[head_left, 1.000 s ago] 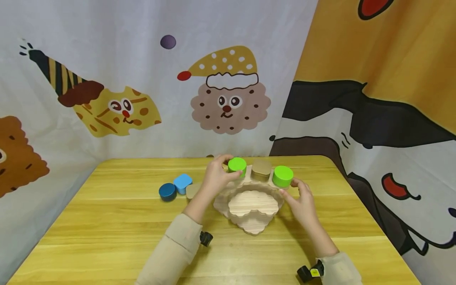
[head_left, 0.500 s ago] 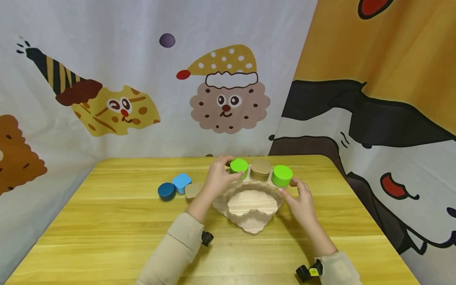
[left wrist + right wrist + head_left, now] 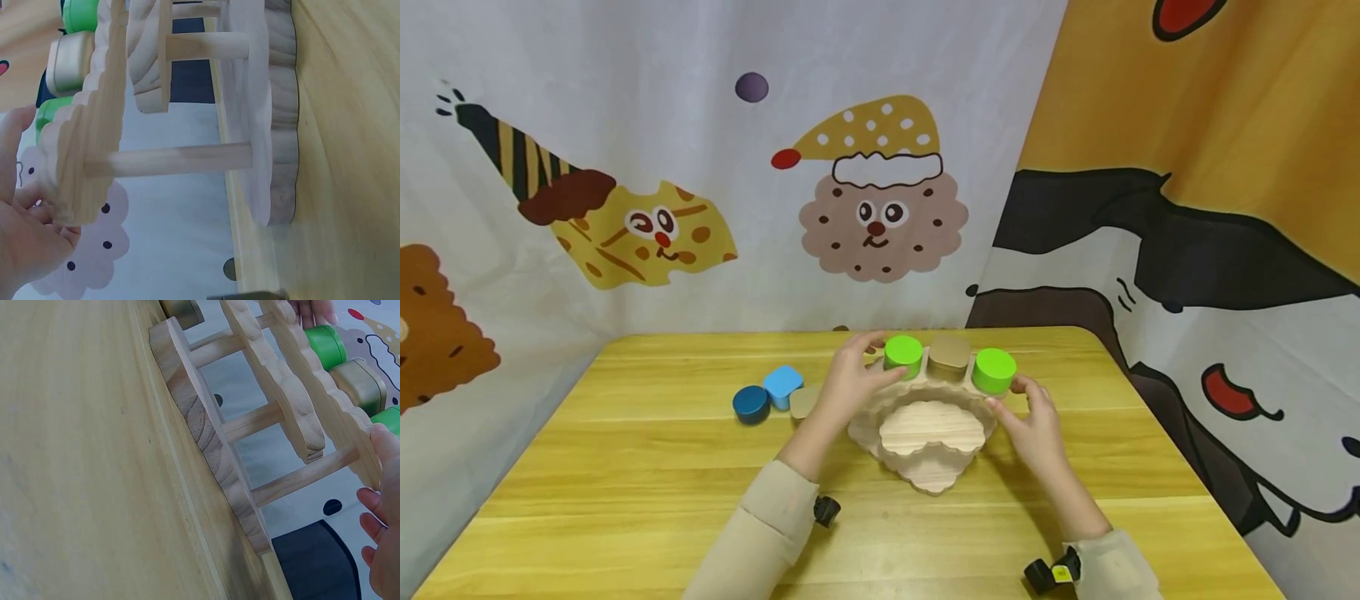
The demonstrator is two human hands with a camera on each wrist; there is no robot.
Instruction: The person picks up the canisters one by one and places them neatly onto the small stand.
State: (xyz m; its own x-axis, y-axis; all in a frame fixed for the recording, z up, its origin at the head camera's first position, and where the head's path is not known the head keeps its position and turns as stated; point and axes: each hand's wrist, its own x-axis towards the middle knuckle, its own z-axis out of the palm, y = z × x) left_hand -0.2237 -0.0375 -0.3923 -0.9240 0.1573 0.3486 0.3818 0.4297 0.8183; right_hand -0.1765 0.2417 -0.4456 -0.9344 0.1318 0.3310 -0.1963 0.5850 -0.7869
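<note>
A three-level light wooden stand [image 3: 931,471] with scalloped edges and round posts stands on the table. Its curved top level bears two green round blocks [image 3: 903,357] [image 3: 995,371] with a gold rounded-square block [image 3: 949,358] between them. My left hand [image 3: 852,379] is at the top level's left end, thumb stretched out in front of the left green block and a finger behind it. In the left wrist view the thumb looks apart from that block. At the right end, my right hand [image 3: 1036,425] pinches the top level's edge, thumb at the front.
Left of the stand lie a dark blue round block [image 3: 751,405], a light blue block [image 3: 783,386] and another gold block [image 3: 802,403], partly behind the left forearm. A printed curtain [image 3: 700,167] hangs behind the wooden table [image 3: 647,483].
The left green block shifted slightly right onto its place and now stays still. My left hand has let go of it and drawn a little to the left. The right hand has not moved.
</note>
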